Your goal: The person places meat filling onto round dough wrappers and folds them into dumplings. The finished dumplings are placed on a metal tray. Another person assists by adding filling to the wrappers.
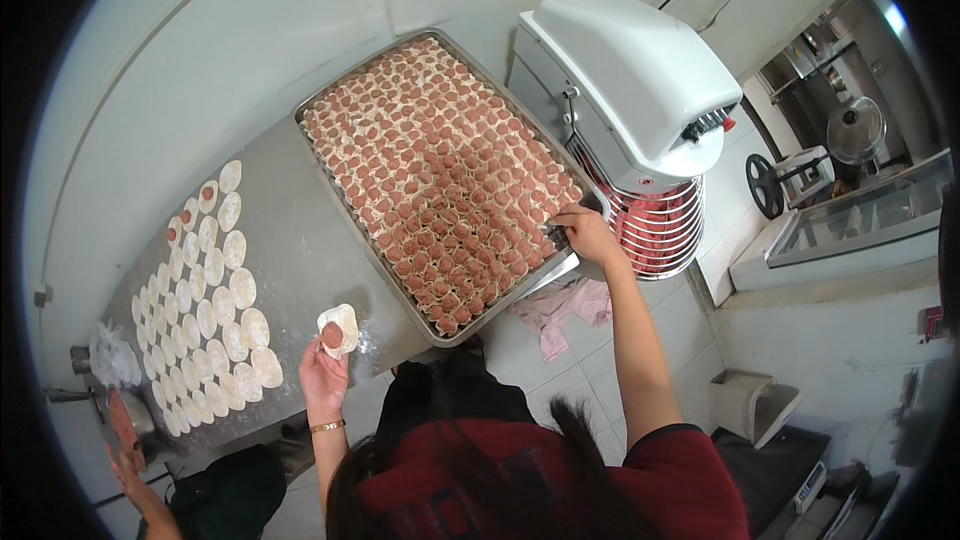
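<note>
My left hand (pixel 323 375), with a gold-coloured band at the wrist, holds a pale dough wrapper (pixel 347 320) carrying a round lump of pink-brown meat filling (pixel 331 336). It is over the near edge of the floured metal table. My right hand (pixel 588 232) reaches over the right edge of a large metal tray (pixel 372 258), its fingers bent together at a small dark bare patch. What is between those fingertips is too small to make out. Rows of open-topped dumplings (pixel 440 180) with meat showing fill most of the tray.
Flat dough rounds (pixel 240 288) lie in rows on the table (pixel 300 200) at left; several have meat on them. Another person's hand (pixel 128 475) is beside a bowl of meat (pixel 122 425). A white mixer (pixel 630 80) with a wire guard stands right of the tray. A pink cloth (pixel 560 315) lies below.
</note>
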### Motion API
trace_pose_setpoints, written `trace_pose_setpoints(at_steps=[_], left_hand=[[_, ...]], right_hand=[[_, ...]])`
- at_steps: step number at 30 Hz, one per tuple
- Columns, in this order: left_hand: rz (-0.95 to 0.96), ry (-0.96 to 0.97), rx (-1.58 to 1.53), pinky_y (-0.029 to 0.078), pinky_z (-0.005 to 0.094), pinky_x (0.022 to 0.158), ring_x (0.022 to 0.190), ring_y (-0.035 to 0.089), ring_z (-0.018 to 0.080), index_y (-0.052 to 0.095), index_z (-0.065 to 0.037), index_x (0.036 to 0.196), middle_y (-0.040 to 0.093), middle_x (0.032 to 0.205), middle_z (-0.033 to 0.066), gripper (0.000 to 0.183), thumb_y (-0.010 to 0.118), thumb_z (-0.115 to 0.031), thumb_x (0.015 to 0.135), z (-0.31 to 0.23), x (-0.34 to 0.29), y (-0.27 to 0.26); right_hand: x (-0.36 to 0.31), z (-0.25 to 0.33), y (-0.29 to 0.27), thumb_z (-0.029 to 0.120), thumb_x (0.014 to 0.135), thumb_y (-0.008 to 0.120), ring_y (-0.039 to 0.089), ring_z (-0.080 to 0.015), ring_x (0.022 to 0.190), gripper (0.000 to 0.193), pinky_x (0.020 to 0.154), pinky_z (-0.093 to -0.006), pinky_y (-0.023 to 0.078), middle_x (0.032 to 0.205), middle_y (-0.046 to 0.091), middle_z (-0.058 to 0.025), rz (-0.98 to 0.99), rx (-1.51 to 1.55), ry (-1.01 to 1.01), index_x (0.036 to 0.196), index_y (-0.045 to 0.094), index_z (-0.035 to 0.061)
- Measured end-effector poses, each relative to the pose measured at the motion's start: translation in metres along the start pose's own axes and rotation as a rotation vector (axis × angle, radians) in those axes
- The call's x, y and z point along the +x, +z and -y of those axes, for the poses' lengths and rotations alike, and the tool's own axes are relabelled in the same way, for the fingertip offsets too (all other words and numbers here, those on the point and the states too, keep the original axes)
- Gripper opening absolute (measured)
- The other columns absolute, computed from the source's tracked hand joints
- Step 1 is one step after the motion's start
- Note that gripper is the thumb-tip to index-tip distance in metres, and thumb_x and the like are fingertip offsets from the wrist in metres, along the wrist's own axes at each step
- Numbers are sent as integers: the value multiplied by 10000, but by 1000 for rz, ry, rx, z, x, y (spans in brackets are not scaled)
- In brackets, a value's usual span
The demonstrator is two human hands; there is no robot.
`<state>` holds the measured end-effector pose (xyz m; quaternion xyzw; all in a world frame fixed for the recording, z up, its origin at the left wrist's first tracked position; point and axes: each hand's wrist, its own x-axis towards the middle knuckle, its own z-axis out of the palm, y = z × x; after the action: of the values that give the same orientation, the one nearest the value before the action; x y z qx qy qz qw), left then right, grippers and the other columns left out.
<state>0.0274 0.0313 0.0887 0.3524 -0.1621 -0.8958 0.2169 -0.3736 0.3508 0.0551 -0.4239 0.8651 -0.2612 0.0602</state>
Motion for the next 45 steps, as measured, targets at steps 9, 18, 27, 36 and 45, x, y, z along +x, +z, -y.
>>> trace_pose_setpoints(at_steps=[9,18,27,36,45], left_hand=[[232,-71,-78,485,369,955,1146,548,244,495,0,1176,555,1240,128,293,426,-174,951,-5,-9,-45],[-64,-56,38,511,353,888,1098,569,233,492,11,1202,565,1209,137,320,443,-182,951,-13,-15,-48],[188,21,236,493,292,839,1012,586,157,405,-12,1281,577,1122,81,342,415,-116,955,-26,-3,-6],[-261,428,1331,487,300,804,955,611,197,600,14,1096,649,1038,121,288,453,-104,878,-7,22,-53],[-65,371,1080,497,269,774,908,608,137,599,16,1122,661,972,85,306,584,2,817,-1,21,-68]], right_hand=[[4,1,-11,17,718,538,600,-318,935,275,830,-399,483,986,621,-127,8,-129,90,947,684,61],[14,42,-22,57,731,553,623,-353,876,213,763,-446,499,874,633,-175,-2,-313,341,906,674,41],[31,270,130,174,917,555,628,-158,872,275,769,-298,523,1017,636,-89,525,1389,466,1111,590,-18],[19,298,216,49,873,564,636,-158,836,165,725,-270,533,942,650,-88,424,1098,557,1008,603,-37],[3,299,218,-40,808,579,630,-132,832,255,756,-252,513,939,667,-89,406,1078,305,1061,610,-34]])
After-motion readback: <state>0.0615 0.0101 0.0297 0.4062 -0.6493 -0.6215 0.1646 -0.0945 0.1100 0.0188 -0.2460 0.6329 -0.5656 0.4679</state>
